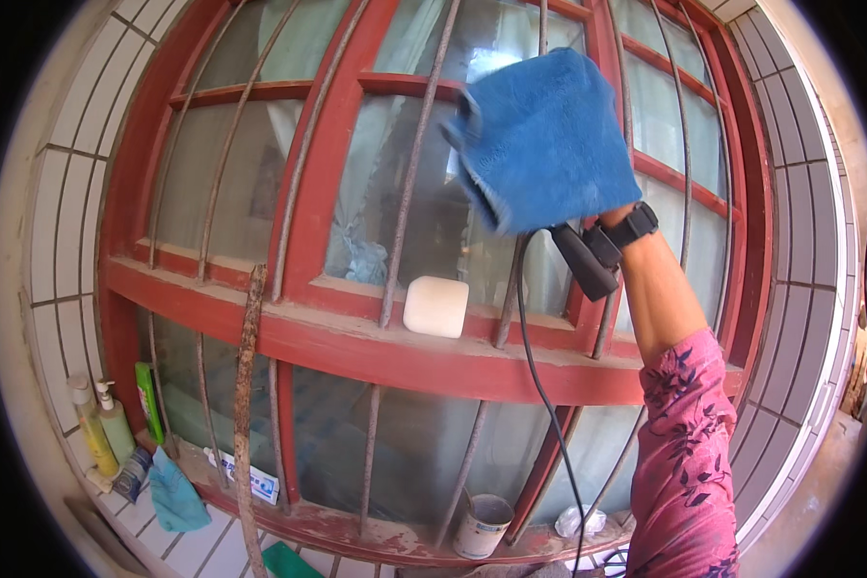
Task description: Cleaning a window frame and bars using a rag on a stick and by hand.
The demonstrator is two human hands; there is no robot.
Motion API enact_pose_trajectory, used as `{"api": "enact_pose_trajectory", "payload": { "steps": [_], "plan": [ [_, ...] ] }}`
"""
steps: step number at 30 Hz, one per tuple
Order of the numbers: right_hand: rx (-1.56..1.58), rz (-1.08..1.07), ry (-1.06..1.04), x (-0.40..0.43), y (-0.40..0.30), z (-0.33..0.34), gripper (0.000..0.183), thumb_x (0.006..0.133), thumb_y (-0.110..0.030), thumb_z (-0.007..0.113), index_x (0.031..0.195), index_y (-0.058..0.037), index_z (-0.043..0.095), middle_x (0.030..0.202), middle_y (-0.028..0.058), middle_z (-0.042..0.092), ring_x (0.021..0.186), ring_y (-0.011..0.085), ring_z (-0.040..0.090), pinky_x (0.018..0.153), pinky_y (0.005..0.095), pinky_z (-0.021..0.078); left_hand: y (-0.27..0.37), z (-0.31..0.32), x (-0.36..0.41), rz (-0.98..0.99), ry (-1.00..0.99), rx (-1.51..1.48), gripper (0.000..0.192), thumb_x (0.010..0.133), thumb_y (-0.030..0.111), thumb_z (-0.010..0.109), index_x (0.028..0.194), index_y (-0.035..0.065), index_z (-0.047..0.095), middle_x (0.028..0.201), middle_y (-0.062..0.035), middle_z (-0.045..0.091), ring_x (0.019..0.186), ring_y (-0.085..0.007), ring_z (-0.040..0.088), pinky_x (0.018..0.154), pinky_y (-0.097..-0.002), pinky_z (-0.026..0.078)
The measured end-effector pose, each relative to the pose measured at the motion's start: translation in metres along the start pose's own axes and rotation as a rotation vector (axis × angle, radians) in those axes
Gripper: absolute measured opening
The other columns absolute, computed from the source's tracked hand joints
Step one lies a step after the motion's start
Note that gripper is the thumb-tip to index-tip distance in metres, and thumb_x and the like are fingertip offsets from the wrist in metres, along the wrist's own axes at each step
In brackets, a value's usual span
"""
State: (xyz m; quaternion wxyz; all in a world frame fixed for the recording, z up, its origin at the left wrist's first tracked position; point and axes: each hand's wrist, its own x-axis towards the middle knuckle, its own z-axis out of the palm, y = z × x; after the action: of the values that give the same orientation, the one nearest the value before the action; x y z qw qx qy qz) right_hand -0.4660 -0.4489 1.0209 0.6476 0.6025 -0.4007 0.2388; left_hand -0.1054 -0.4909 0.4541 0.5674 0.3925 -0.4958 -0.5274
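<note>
A blue cloth [549,144] drapes over my right hand [619,213] in front of the upper window panes and hides the fingers. Only a bit of skin shows at the cloth's lower right edge, beside a black wrist strap. Below the cloth, a black device [584,261] is strapped near the wrist, and a black cable [549,404] hangs down close by. Behind the cloth is a red-framed window with metal bars [412,166]. A whitish rounded block [436,307] rests on the red crossbar ledge [404,354], lower left of the cloth. My left hand is out of view.
A wooden stick [246,390] leans against the window. On the lower sill stand a tin can [482,527], a crumpled plastic bag [579,522] and a toothpaste box [260,482]. Bottles [115,426], a green package [147,401] and a turquoise cloth [175,493] are at lower left.
</note>
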Motion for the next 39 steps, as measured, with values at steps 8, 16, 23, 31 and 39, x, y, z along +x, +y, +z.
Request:
{"api": "enact_pose_trajectory", "payload": {
  "steps": [8, 16, 23, 31, 39],
  "plan": [
    [-0.003, -0.101, 0.085, -0.047, -0.054, 0.006, 0.032, 0.073, -0.034, 0.048, 0.085, -0.0065, 0.060, 0.086, 0.0135, 0.058, 0.082, 0.0261, 0.056, 0.073, 0.0341, 0.0436, -0.033, -0.007, 0.004, -0.048, 0.101, 0.000, 0.023, 0.083, 0.028, 0.049, 0.072, 0.0071, 0.050, 0.063, 0.0007, 0.044, 0.054, -0.0073, 0.036, 0.045, -0.0204, 0.030],
    [-0.345, -0.206, 0.268, 0.067, -0.023, 0.048, 0.036, 0.071, -0.039, 0.047, 0.078, -0.0073, 0.063, 0.080, 0.0153, 0.060, 0.078, 0.0294, 0.058, 0.069, 0.0363, 0.0453, -0.020, -0.004, 0.007, 0.042, 0.048, 0.026, 0.029, 0.083, 0.028, 0.047, 0.064, 0.0066, 0.050, 0.048, 0.0033, 0.040, 0.041, -0.0052, 0.033, 0.037, -0.0191, 0.026],
    [-0.346, 0.245, -0.018, 0.109, -0.049, 0.066, 0.034, 0.072, -0.037, 0.047, 0.079, -0.0077, 0.064, 0.079, 0.0164, 0.060, 0.074, 0.0314, 0.059, 0.065, 0.0365, 0.0460, -0.012, -0.002, 0.002, 0.016, 0.046, -0.018, 0.030, 0.083, 0.026, 0.044, 0.063, 0.0055, 0.050, 0.046, 0.0021, 0.042, 0.038, -0.0047, 0.034, 0.034, -0.0192, 0.026],
    [-0.452, 0.183, -0.012, 0.130, -0.018, 0.073, 0.033, 0.072, -0.034, 0.047, 0.079, -0.0073, 0.064, 0.079, 0.0164, 0.060, 0.074, 0.0313, 0.059, 0.065, 0.0366, 0.0463, -0.023, 0.001, 0.007, 0.242, 0.103, 0.000, 0.023, 0.084, 0.018, 0.046, 0.066, 0.0042, 0.051, 0.049, 0.0017, 0.044, 0.039, -0.0043, 0.034, 0.034, -0.0189, 0.025],
    [-0.525, 0.174, -0.065, 0.135, -0.023, 0.086, 0.031, 0.073, -0.032, 0.046, 0.079, -0.0069, 0.064, 0.080, 0.0165, 0.060, 0.074, 0.0313, 0.059, 0.065, 0.0368, 0.0465, -0.029, -0.007, 0.005, 0.006, 0.065, -0.060, 0.019, 0.084, 0.016, 0.046, 0.069, 0.0038, 0.052, 0.051, 0.0020, 0.043, 0.040, -0.0037, 0.033, 0.034, -0.0185, 0.026]
  ]
}}
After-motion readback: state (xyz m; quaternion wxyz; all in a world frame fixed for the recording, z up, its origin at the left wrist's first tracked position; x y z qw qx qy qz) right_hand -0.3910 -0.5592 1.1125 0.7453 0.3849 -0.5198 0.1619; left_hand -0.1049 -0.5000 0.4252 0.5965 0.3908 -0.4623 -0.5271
